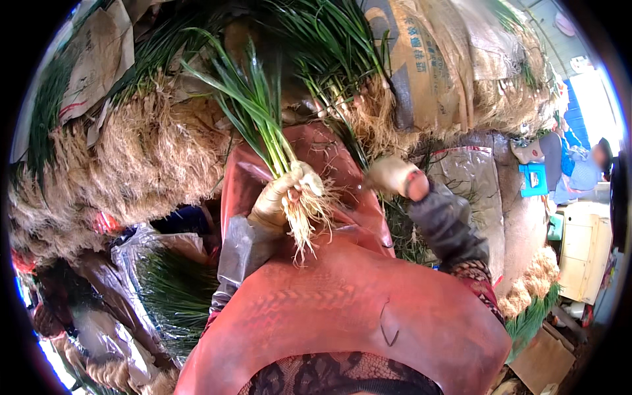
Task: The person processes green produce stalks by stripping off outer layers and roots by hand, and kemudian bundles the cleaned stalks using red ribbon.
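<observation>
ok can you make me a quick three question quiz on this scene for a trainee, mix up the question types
1. Which hand grips the green-leaved bunch?

2. True or false: the pale roots of that bunch point toward the wearer's body, and its leaf tips point away.

3. Multiple choice: where in the picture does another person show?
a) far left
b) far right
c) bottom centre

Key
1. The left hand; the right hand is apart from the bunch, and too blurred to tell if it holds anything.
2. True.
3. b
</observation>
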{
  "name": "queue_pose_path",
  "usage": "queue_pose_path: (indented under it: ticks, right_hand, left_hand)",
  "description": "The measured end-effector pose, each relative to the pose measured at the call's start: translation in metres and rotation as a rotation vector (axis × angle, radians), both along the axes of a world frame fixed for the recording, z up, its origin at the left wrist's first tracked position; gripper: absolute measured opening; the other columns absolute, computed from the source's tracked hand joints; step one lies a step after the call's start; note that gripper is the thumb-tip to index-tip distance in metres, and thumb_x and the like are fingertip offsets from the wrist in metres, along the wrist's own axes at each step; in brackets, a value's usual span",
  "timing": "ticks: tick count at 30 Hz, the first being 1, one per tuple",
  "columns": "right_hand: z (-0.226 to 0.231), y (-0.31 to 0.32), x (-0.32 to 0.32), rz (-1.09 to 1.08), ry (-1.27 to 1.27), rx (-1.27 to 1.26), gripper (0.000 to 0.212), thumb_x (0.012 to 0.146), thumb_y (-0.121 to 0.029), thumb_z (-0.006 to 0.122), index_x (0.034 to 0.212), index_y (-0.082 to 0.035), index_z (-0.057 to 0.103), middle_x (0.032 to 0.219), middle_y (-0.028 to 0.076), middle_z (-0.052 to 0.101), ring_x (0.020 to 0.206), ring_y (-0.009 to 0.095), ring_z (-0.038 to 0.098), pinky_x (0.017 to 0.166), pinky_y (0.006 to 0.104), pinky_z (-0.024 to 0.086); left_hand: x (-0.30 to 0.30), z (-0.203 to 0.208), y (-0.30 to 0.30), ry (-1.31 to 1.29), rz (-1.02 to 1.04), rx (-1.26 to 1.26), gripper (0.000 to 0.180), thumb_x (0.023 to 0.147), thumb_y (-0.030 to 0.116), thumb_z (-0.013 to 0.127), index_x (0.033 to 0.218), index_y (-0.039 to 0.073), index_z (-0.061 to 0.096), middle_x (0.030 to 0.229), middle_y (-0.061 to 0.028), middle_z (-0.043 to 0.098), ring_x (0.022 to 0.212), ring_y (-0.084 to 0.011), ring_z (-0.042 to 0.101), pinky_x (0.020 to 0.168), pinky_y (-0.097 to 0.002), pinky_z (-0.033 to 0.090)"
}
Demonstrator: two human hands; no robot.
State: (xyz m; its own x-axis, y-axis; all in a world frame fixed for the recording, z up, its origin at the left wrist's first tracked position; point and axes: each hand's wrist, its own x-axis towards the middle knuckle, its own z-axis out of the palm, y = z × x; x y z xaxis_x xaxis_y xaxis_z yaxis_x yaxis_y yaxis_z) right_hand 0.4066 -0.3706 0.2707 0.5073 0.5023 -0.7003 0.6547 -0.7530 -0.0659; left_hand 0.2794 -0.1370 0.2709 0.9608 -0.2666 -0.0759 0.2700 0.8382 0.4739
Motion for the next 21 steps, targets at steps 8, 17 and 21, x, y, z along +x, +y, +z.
queue_pose_path:
  ticks: [8, 17, 21]
  right_hand:
    - [-0.01, 0.046, 0.123, -0.272, -0.966, 0.333, 0.038, 0.085, -0.044, 0.063, 0.068, -0.01, 0.067, 0.061, 0.007, 0.063, 0.055, 0.022, 0.062, 0.051, 0.0374, 0.048]
    - [0.034, 0.059, 0.047, -0.454, -0.41, 0.911, 0.036, 0.089, -0.042, 0.062, 0.107, -0.012, 0.068, 0.077, 0.003, 0.068, 0.055, 0.009, 0.059, 0.043, 0.023, 0.047]
    - [0.032, 0.064, 0.072, -0.042, -0.718, 0.914, 0.057, 0.084, -0.021, 0.063, 0.137, -0.016, 0.043, 0.122, 0.013, 0.061, 0.077, 0.026, 0.069, 0.066, 0.0334, 0.057]
  left_hand:
    - [0.053, 0.004, -0.016, 0.263, -0.054, 0.341, 0.033, 0.098, 0.027, 0.049, 0.091, 0.001, 0.068, 0.079, -0.0074, 0.069, 0.065, -0.0114, 0.062, 0.057, -0.0244, 0.051]
    - [0.067, -0.013, -0.035, 0.321, 0.051, 0.328, 0.026, 0.093, 0.023, 0.059, 0.1, -0.002, 0.066, 0.087, -0.0074, 0.068, 0.071, -0.0143, 0.065, 0.061, -0.0266, 0.055]
    - [0.055, -0.008, -0.034, 0.291, -0.015, 0.219, 0.025, 0.092, 0.021, 0.057, 0.098, -0.002, 0.065, 0.086, -0.01, 0.068, 0.072, -0.0169, 0.066, 0.064, -0.0279, 0.055]
